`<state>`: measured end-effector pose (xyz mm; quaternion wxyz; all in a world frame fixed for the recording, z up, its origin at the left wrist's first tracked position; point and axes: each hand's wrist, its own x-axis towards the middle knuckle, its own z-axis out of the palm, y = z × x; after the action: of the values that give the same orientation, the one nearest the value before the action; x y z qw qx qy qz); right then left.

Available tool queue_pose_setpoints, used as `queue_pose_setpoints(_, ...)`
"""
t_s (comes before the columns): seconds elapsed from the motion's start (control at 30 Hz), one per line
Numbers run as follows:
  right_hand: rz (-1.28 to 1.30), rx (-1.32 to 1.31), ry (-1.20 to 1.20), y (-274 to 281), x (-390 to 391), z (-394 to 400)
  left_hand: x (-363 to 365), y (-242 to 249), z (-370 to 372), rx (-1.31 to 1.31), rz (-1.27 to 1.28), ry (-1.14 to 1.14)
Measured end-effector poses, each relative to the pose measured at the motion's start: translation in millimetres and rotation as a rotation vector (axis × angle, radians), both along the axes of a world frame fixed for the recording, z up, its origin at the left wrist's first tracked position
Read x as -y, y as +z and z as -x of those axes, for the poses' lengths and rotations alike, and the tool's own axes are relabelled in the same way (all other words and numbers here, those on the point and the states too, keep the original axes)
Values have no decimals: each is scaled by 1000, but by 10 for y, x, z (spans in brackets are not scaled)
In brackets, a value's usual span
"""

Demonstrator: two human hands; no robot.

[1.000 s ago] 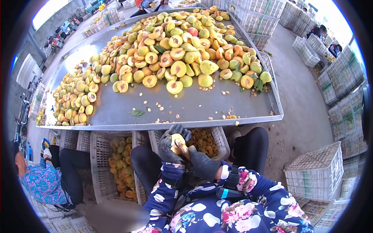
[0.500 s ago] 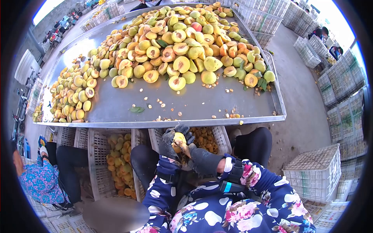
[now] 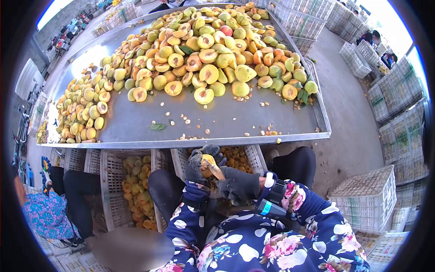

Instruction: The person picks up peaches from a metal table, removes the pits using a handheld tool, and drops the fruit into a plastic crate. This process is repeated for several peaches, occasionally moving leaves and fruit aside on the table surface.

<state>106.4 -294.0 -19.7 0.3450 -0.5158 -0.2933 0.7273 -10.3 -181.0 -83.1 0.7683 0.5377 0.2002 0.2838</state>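
Observation:
In dark gloves, both my hands meet above a crate of cut fruit between my knees. My left hand is closed round a yellow-orange peach half. From the right, my right hand is closed on a small tool with a brownish handle, whose tip touches the fruit. The tool's far end is hidden by fruit and glove. Beyond my hands, a big pile of peaches, many halved, lies on the metal table.
Pits and a leaf lie near the table's front edge. Another crate of peach halves stands at left, beside a seated person. White crates stand at right; more are stacked behind. People sit at the far right.
My right hand and its tool have turned slightly against the fruit, and my right forearm has shifted a little. The whole view has moved slightly.

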Motion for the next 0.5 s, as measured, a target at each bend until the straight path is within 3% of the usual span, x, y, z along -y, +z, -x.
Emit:
queue_pose_setpoints(0.07, 56, -192, -71, -17, -6, -2, 5, 12, -11, 36, 38, 12)
queue_pose_setpoints(0.17, 1, 59, 13, 48, 8, 9, 13, 14, -3, 75, 71, 30)
queue_pose_setpoints(0.27, -266, 751, 150, -187, -43, 80, 24, 15, -10, 114, 97, 52)
queue_pose_setpoints(0.37, -286, 920, 292, -100, -7, 77, 36, -19, -29, 165, 126, 88)
queue_pose_setpoints(0.5, -177, 502, 108, -349, 26, 131, 53, -183, -46, 216, 207, 140)
